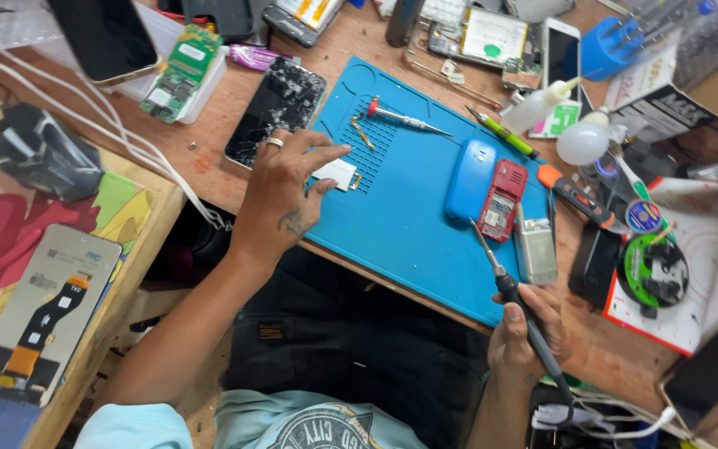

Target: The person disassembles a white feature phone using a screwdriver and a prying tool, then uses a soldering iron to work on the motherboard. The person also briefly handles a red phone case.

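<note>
1. Soldering iron (515,301) is sitting in our right hand (529,333), fingers wrapped round the black grip, its tip angling up toward the lower end of the red phone (502,200) on the blue mat (409,216). The tip is hanging just short of the phone; we cannot tell whether it is touching.
2. Our left hand (288,195) is pinching a small white part (334,174) at the mat's left edge, thumb and forefinger narrow on it, the other fingers curled.
3. Beside the red phone a blue cover (469,179) is lying on its left, touching or nearly so, and a silver battery (535,249) is lying just to its right.
4. Near the mat's top edge a red-headed screwdriver (405,119) and a green tool (502,133) are resting; a cracked phone (277,108) is lying off the mat, above our left hand.
5. Step in hand, as we are judging it: we are bringing the white part and the hot tip together for a joint on the opened phone, with the part well apart from it at present.
6. Next move is calling for the left hand to carry the part across to the red phone and seat it steadily, while the right is keeping the tip clear of plastic. A solder reel (652,270) is waiting at the right.
</note>
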`<move>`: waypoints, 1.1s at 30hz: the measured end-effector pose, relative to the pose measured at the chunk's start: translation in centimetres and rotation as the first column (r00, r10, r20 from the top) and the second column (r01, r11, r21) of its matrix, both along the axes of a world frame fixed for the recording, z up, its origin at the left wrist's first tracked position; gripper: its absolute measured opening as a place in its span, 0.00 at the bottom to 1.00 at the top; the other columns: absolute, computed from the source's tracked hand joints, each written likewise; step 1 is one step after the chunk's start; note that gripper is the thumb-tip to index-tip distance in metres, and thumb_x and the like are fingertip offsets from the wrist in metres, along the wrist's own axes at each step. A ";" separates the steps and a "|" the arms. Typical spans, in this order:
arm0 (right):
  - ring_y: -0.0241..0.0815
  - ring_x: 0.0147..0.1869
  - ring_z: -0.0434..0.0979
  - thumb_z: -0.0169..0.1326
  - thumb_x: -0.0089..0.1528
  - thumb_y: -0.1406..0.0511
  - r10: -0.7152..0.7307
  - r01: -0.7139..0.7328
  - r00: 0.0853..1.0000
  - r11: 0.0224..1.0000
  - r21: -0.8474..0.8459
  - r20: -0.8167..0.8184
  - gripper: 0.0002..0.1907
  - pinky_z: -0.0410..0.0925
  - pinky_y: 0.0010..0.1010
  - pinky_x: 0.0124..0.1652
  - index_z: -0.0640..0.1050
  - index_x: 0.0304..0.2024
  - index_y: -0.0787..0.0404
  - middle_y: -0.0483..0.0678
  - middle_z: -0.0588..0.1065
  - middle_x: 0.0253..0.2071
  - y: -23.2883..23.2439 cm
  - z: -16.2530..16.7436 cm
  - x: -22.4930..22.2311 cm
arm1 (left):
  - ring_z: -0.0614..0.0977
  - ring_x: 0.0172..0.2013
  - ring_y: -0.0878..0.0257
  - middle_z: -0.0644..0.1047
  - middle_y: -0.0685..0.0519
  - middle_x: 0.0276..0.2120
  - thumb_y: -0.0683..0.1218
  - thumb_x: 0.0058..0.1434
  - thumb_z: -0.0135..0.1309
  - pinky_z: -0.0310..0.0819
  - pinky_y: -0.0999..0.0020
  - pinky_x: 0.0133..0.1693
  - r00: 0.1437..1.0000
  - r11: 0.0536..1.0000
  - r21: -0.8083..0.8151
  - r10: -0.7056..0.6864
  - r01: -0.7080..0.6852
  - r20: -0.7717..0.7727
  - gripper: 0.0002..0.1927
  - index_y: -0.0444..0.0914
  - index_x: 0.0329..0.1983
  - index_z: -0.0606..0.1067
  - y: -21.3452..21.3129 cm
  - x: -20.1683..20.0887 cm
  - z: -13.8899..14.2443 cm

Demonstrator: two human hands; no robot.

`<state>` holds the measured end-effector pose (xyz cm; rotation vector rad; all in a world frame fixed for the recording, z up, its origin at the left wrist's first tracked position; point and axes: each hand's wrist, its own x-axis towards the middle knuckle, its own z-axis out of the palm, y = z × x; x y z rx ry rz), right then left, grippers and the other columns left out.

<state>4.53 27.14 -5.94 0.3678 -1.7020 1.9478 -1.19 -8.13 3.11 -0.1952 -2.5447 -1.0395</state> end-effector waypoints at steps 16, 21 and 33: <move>0.48 0.48 0.79 0.59 0.64 0.74 0.014 -0.002 0.995 0.992 -0.124 0.102 0.13 0.75 0.36 0.51 0.78 0.52 0.72 0.55 0.75 0.49 -0.2 1.2 0.5 | 0.75 0.48 0.52 0.82 0.50 0.47 0.40 0.53 0.64 0.62 0.59 0.52 0.995 0.998 0.045 -0.040 0.036 0.092 0.18 0.39 0.49 0.81 2.5 -2.0 -0.6; 0.47 0.48 0.79 0.59 0.64 0.74 0.037 -0.018 0.992 0.988 -0.156 0.122 0.13 0.75 0.36 0.51 0.78 0.51 0.72 0.56 0.75 0.50 -0.4 1.5 0.4 | 0.75 0.52 0.53 0.82 0.52 0.49 0.35 0.56 0.58 0.61 0.58 0.55 0.997 0.997 0.035 -0.070 0.070 0.013 0.19 0.39 0.52 0.81 3.3 -2.3 -1.1; 0.48 0.49 0.79 0.59 0.64 0.73 0.191 -0.170 0.970 0.975 -0.140 0.149 0.13 0.76 0.36 0.50 0.78 0.51 0.72 0.57 0.73 0.50 0.6 1.8 0.4 | 0.71 0.58 0.45 0.73 0.42 0.53 0.42 0.60 0.63 0.62 0.51 0.60 0.964 0.967 0.064 0.252 -0.247 -0.086 0.18 0.33 0.52 0.75 6.5 -0.6 -2.0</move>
